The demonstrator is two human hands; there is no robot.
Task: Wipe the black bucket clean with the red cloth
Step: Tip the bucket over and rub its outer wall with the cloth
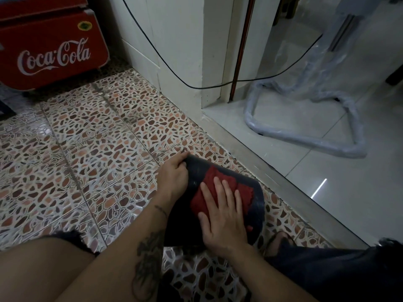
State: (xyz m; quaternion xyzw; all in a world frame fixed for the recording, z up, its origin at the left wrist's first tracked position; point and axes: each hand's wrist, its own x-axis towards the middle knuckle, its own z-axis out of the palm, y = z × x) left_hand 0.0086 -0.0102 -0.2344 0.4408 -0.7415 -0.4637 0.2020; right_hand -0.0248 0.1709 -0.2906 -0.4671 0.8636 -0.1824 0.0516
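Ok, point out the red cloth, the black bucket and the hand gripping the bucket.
red cloth (212, 179), head view, its upper folds.
black bucket (258, 205), head view, its right side.
left hand (173, 173), head view, its back.

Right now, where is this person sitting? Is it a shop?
Maybe a small shop or a home entrance. There is a Coca-Cola cooler, a pebble-patterned tile floor, and a plastic-wrapped chair frame just past the doorway.

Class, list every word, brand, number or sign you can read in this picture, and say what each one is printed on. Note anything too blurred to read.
"Coca-Cola": white script on the front of the red cooler at the upper left.
Small oval badge above that script, on the same cooler: too small and blurred to read.
No other text is visible: none on the black bucket, the red cloth, the floor tiles or the wall.
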